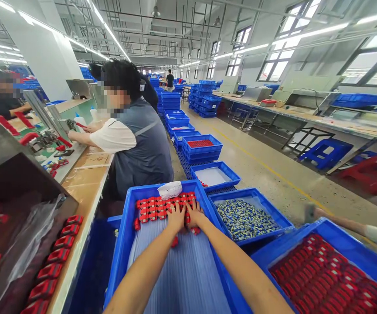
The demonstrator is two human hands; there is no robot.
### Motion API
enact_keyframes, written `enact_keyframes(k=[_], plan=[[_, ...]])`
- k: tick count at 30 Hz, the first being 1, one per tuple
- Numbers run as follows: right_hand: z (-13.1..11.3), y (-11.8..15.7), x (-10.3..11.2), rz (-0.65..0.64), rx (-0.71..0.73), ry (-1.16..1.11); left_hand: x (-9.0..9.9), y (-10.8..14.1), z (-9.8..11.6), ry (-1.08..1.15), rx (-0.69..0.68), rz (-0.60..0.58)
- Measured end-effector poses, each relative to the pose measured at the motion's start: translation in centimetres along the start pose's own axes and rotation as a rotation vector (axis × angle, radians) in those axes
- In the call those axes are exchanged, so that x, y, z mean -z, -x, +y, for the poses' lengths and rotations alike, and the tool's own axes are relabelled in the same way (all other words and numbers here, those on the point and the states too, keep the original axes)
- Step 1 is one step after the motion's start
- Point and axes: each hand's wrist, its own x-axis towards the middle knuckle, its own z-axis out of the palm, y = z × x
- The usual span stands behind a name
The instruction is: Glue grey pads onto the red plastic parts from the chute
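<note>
My left hand (176, 218) reaches into a blue tray (123, 244) in front of me, its fingers spread over small red plastic parts (151, 208). Close beside it, my right hand (196, 216) also has its fingers stretched out and touching the red parts. These parts stand packed in rows at the tray's far end. One loose red part (174, 242) lies just below my hands on the bluish plastic liner (178, 279). A crumpled white piece (170, 190) rests at the far rim. What lies under my palms is hidden.
A workbench (86, 187) with a row of red parts (55, 257) runs along the left. A co-worker (149, 135) sits ahead at it. At right stand a tray of small metallic-and-blue pieces (245, 218) and a tray of red parts (325, 279). Another person's blurred arm (348, 224) enters at right.
</note>
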Motion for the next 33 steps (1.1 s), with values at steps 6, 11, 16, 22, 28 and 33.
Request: enact_keyframes(k=[6,11,16,22,28,33], plan=[[0.0,-0.7,0.5,-0.006,0.009,0.003,-0.5,-1.3,-0.1,0.002,-0.018,-0.007],[0.5,-0.6,1.2,-0.036,0.035,0.012,-0.4,-0.5,-0.8,0.02,-0.083,-0.015],[0.6,-0.6,1.8,-0.096,0.059,0.011,0.3,-1.1,-1.0,0.056,-0.092,-0.056],[0.2,0.2,2.0,-0.108,0.08,0.009,1.8,-1.4,-1.1,0.112,-0.071,-0.12],[1.2,3.5,0.4,-0.095,0.175,0.006,1.6,0.4,-1.0,0.096,-0.122,-0.201],[1.3,7.4,-2.7,-0.161,0.191,0.031,-0.2,4.6,-0.4,0.075,-0.187,-0.196]])
